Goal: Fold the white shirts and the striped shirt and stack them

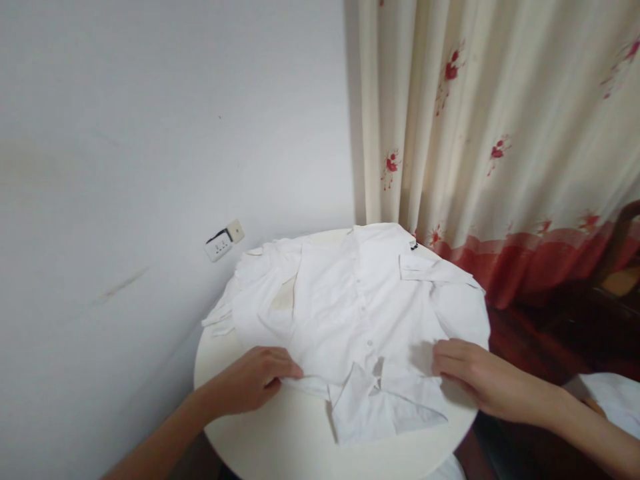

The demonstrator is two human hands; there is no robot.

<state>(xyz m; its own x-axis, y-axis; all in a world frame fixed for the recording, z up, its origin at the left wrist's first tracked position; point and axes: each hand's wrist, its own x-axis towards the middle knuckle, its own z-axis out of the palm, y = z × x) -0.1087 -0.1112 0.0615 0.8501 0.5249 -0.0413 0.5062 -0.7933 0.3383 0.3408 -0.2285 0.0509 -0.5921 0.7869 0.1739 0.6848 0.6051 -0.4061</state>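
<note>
A white button-up shirt (335, 300) lies spread over a round white table (280, 440), its collar (365, 407) toward me and its buttons running up the middle. My left hand (263, 377) pinches the shirt's near edge at the left shoulder area. On the other side, my right hand (457, 367) has its fingers closed at the right shoulder edge; the fingertips partly hide the cloth there. One sleeve (440, 270) is folded across on the right. Toward the left, the other sleeve side is bunched and wrinkled.
Behind the table stands a pale wall (175, 133) with a power socket (219, 246). A cream curtain (475, 133) with red flowers hangs at the back right. A wooden chair (617, 260) is at the far right, and white cloth (613, 397) shows at the lower right.
</note>
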